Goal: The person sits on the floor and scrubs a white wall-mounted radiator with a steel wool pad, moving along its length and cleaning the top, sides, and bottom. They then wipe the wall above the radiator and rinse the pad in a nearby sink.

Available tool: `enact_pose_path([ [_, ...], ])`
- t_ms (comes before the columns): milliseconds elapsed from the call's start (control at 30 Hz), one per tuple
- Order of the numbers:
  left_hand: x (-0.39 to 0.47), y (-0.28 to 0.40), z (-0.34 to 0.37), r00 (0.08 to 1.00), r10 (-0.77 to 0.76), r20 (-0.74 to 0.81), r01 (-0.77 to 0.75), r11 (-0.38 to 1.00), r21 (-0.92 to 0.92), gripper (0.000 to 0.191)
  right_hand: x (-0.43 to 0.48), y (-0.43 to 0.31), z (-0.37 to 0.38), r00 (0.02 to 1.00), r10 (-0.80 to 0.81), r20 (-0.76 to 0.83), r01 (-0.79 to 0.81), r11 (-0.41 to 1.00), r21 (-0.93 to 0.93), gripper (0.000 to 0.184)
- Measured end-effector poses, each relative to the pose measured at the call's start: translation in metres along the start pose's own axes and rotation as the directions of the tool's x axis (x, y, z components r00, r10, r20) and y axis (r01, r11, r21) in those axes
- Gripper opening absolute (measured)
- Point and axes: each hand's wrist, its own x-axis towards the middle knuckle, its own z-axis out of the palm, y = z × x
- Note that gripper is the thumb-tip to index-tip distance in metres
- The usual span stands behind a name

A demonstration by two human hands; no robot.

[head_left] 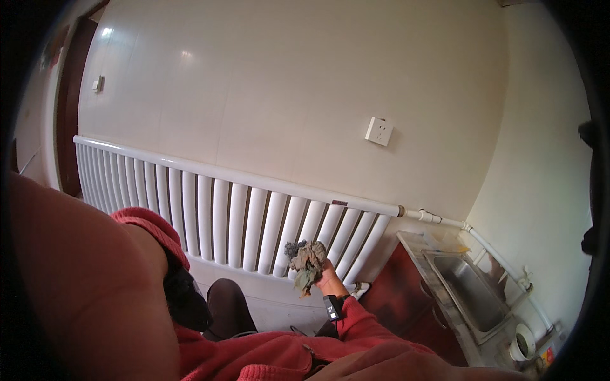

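My right hand (326, 275) grips a bunched, grey-brown cleaning rag (309, 257) in front of the lower part of a white column radiator (267, 224). A dark grey, curly scouring pad (294, 249) shows at the rag's upper left edge, and a greenish-grey fold hangs below. A black device (332, 307) is strapped to my right wrist, by the red sleeve. My left hand (95, 281) is raised very close to the camera, large and blurred at the left. Its fingers are out of sight, so whatever it touches is hidden. Beside it are a red cuff and a black wrist device (186, 297).
At right, a steel sink (469, 290) sits in a counter above dark red cabinet doors (405, 285). A white bowl (523, 342) stands near the sink. White pipes (505, 269) run along the wall. A socket (379, 131) is above the radiator; a dark doorway is at far left.
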Motion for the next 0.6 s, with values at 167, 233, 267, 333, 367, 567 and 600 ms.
enact_pose_path([
  [167,-0.003,-0.006,-0.008,1.0,0.017,-0.02,-0.016,0.999,0.038,0.033,-0.002,0.001,-0.004,1.0,-0.011,-0.017,0.012,0.998,0.067,0.036],
  [233,-0.004,-0.013,-0.012,1.0,-0.001,-0.027,0.002,0.999,0.05,0.034,-0.004,0.002,-0.003,0.991,-0.005,-0.137,0.008,1.0,0.023,0.035],
  [267,-0.004,-0.02,-0.013,0.999,-0.015,-0.041,0.017,0.998,0.059,0.034,-0.009,0.001,0.0,0.999,-0.019,-0.047,0.019,1.0,0.011,0.034],
  [333,0.001,-0.04,-0.015,0.998,-0.036,-0.054,0.039,0.997,0.061,0.035,-0.017,-0.003,0.012,0.969,-0.056,-0.24,0.016,0.986,-0.165,0.032],
  [367,0.006,-0.051,-0.017,0.998,-0.037,-0.054,0.04,0.997,0.068,0.035,-0.021,-0.009,0.019,0.988,-0.029,-0.152,-0.014,0.961,-0.277,0.035],
  [567,0.049,-0.097,-0.012,0.996,0.029,-0.086,-0.018,0.992,0.123,0.038,-0.038,-0.022,0.059,0.982,0.066,-0.177,-0.084,0.992,-0.094,0.038],
  [600,0.051,-0.093,-0.008,0.994,0.038,-0.106,-0.025,0.992,0.122,0.038,-0.034,-0.021,0.061,0.982,0.068,-0.178,-0.085,0.993,-0.088,0.038],
])
